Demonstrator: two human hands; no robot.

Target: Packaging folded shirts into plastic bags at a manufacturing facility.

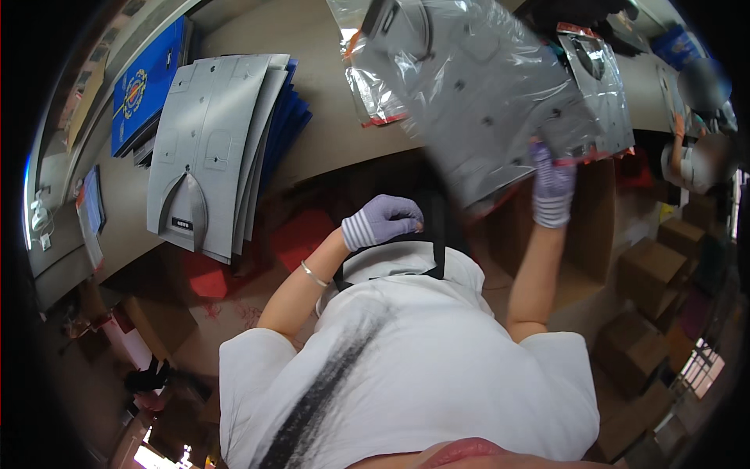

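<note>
My right hand, in a lavender glove with white stripes at the cuff, grips the near edge of a clear plastic bag. Inside it lies a flat grey panel with dark snaps, pocket outlines and a curved handle at its far end; the bag tilts over the table's front edge. My left hand, gloved alike with bare fingertips, rests in front of my waist. Its fingers are curled in, and nothing shows in them.
A fanned stack of similar grey panels overhangs the table at left, beside blue printed panels. More bagged panels lie at right. Cardboard boxes stand on the right, and a co-worker is at far right.
</note>
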